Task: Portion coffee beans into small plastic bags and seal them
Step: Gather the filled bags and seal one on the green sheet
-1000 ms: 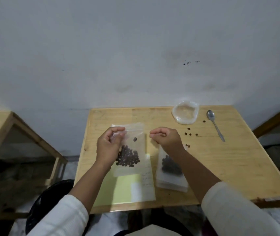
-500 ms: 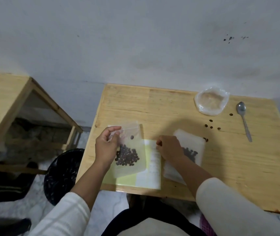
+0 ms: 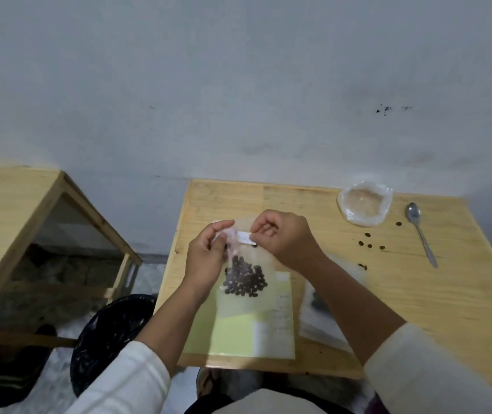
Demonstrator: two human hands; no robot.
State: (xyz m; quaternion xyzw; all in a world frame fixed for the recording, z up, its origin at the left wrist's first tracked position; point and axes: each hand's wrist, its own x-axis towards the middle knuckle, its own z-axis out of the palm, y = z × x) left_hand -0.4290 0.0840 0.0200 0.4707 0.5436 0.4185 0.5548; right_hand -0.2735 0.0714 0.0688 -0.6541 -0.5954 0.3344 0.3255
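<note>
Seal step | your left hand (image 3: 205,258) and right hand (image 3: 283,240) are both pinching the bag (image 3: 246,282) mouth | keep beans (image 3: 244,280) hanging low, pressing along the whole strip.

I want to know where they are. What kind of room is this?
Probably a plain home or small workroom: a bare white wall, a small wooden table with a spoon, and a second wooden table beside it.

Both hands, left hand (image 3: 205,258) and right hand (image 3: 286,240), pinch top of small plastic bag (image 3: 246,297); coffee beans (image 3: 244,280) sit below the fingers (image 3: 223,227), above counter (image 3: 403,294).
</note>
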